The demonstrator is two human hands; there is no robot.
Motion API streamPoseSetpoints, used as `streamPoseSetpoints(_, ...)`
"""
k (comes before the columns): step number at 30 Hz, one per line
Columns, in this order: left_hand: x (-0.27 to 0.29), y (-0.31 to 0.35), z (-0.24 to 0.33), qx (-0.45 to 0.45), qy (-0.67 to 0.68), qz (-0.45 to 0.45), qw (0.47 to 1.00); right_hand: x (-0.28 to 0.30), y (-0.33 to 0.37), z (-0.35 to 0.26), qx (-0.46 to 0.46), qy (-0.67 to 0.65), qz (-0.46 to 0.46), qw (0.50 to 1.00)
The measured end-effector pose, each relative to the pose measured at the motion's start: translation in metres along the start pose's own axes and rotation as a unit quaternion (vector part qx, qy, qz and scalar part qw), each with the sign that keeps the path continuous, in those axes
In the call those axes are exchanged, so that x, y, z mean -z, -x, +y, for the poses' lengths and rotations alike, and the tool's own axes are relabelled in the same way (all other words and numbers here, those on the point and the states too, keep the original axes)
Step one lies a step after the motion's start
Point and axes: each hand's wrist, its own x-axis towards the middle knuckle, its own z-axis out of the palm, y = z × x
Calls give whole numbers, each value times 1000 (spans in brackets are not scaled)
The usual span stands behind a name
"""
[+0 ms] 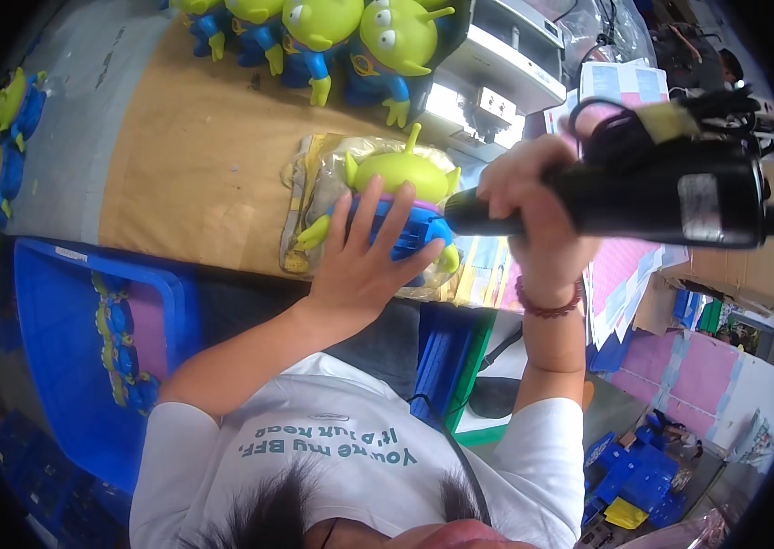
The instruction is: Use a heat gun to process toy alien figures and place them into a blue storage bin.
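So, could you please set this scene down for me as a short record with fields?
left hand: spread over the blue body of the green-headed toy
right hand: gripping a black handheld tool
tool tip: near the toy's body; contact unclear
under the toy: crinkled clear plastic
surface: table with a tan covering
beyond the toy: similar figures in a row
blue bin: near the left forearm, more figures inside
right wrist: dark red bracelet
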Motion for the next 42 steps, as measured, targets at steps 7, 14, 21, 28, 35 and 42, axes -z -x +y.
streamPoseSetpoints(7, -1, 0, -2, -6, 72, 0, 997, -6, 5, 16, 74, -77, -67, 992)
streamPoseSetpoints(14, -4, -3, -5, -9, 97, 12, 995, -2, -5, 22, 110, -46, -135, 984)
streamPoseSetpoints(21, -3, -4, -6, -15, 91, 16, 996, -3, -7, 20, 91, -60, -131, 985)
streamPoseSetpoints(28, -3, -3, -4, -12, 90, 17, 996, 2, -3, 20, 80, -98, -130, 983)
streamPoseSetpoints(35, -1, -2, -4, -28, 71, 6, 997, 1, -3, 16, 59, -40, -105, 992)
streamPoseSetpoints(42, 4, 1, -4, -31, 57, -25, 998, 10, -13, -15, 40, -33, -19, 998)
